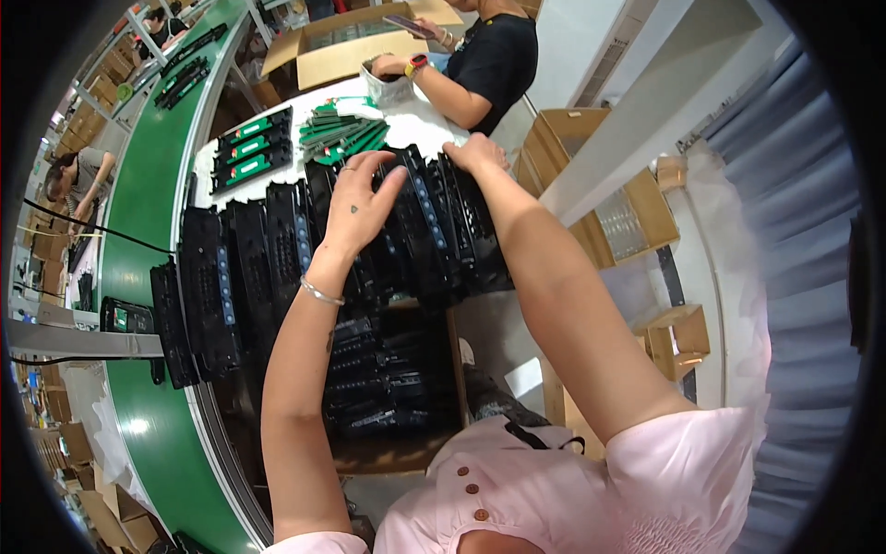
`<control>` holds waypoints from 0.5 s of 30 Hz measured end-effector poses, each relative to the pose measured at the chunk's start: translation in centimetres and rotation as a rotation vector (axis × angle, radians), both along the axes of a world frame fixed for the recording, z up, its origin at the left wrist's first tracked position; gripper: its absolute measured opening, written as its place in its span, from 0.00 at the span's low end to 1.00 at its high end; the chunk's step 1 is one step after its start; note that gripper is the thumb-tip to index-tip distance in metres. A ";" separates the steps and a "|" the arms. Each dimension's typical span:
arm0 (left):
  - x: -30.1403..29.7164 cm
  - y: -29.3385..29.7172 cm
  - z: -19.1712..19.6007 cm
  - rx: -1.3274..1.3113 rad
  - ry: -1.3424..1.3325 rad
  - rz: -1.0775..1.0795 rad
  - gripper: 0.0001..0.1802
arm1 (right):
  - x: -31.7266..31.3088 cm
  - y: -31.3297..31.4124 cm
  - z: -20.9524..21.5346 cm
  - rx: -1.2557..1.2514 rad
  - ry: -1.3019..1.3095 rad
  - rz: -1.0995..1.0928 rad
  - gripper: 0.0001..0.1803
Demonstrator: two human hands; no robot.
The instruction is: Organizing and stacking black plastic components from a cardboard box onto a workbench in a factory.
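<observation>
Landmark: row of black plastic parts, stood side by side along near edge of white surface.

L hand: over middle of row; grip apart, thumb spread from fingers. R hand: at far R end of row, fingertips hidden; cannot tell if grip is clamped or loose.

Edges/room: row's L end sits beside green belt, which runs lengthwise w/ its near section L of row. Below row's near edge: open carton w/ more black parts inside. R of row, floor shows btwn row and cardboard boxes.

Surface: behind row, L side, green-and-black units; behind its middle, pile of green strips.

Room: co-worker behind row, R side, w/ one hand at a bag. Blue-grey curtain far R of row.
</observation>
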State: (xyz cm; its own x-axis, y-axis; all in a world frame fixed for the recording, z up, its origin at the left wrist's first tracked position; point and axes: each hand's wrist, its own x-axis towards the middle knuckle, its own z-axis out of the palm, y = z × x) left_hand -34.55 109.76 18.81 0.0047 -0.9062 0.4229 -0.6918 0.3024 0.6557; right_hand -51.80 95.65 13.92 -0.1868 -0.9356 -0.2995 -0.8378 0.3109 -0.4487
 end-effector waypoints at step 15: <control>-8.8 8.1 -3.5 -0.061 -0.465 -0.281 0.04 | -0.5 0.4 -1.0 -0.034 -0.024 0.234 0.36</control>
State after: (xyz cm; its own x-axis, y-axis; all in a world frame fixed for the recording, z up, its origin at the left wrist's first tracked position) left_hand -43.32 117.84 15.26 -0.4338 -0.8192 0.3750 -0.7916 0.5453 0.2756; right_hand -52.29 96.01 12.87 0.0435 -0.9623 -0.2686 -0.8744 0.0934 -0.4762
